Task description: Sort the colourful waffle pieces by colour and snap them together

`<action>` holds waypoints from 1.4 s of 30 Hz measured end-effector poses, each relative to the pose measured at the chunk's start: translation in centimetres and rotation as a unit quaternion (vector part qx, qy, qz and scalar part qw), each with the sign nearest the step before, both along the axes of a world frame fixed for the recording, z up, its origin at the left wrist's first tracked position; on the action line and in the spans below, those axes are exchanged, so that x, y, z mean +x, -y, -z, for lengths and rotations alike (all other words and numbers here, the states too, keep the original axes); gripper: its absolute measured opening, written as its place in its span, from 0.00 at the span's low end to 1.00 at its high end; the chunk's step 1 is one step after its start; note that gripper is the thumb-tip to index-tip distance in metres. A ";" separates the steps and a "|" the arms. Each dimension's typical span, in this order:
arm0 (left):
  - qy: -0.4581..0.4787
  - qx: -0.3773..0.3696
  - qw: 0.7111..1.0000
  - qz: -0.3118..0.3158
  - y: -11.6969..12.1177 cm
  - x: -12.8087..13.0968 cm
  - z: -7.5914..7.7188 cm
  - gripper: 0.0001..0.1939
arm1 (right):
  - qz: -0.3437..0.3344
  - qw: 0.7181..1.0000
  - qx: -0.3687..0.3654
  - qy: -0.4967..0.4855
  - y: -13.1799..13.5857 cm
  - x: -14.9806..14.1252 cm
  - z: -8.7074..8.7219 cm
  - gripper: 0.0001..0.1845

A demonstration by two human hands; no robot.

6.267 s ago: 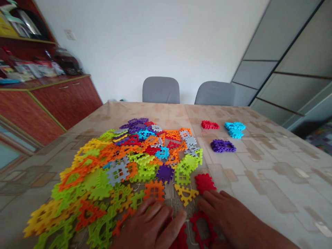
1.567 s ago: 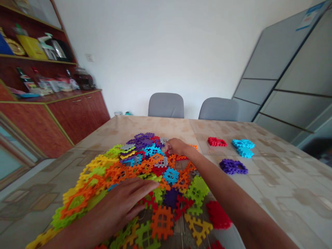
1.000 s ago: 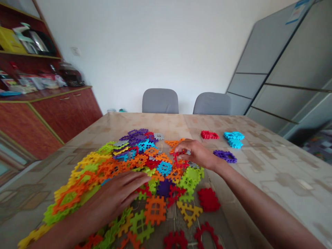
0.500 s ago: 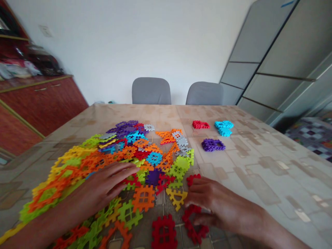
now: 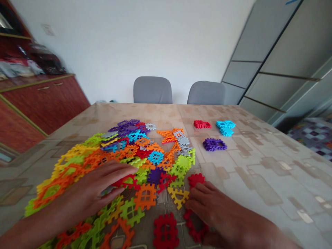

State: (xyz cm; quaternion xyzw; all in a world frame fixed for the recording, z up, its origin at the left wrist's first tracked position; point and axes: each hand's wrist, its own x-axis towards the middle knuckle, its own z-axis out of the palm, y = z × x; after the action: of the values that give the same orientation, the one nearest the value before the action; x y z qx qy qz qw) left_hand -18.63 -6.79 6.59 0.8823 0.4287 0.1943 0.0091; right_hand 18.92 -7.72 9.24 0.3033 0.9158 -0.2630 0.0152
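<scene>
My left hand (image 5: 103,183) reaches over the left part of a heap of flat plastic interlocking building pieces, fingers stretched out and thumb apart, holding nothing I can see. Below its fingers lies a red piece (image 5: 132,182), partly covered. My right hand (image 5: 207,200) rests low at the heap's right edge, fingers bent and thumb spread away. Its fingertips are beside a red square piece (image 5: 196,180) and over a red open-framed piece (image 5: 190,226), both partly hidden. Close by are a yellow triangular piece (image 5: 178,196), a red window piece (image 5: 166,231) and an orange window piece (image 5: 145,196).
Small stacks stand at the right of the table (image 5: 259,166): red (image 5: 202,124), light blue (image 5: 225,128) and purple (image 5: 214,144). Two grey chairs (image 5: 153,90) are at the far edge. A wooden cabinet (image 5: 46,100) stands left.
My right hand has shifted slightly down and toward me, uncovering more of the red square piece; its thumb has moved lower. My left hand stays nearly in place. The view has turned slightly.
</scene>
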 end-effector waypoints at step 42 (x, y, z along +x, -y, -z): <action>-0.181 -0.054 0.979 -0.076 -8.3 3.7 -2.0 0.08 | 0.111 0.967 0.229 0.002 -3.5 3.3 0.9 0.13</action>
State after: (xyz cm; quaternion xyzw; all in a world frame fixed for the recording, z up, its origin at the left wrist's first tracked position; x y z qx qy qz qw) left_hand -14.97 1.56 8.59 0.8661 0.4985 0.0081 -0.0357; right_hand 22.18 -4.20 8.36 0.3990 0.9121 -0.0456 -0.0820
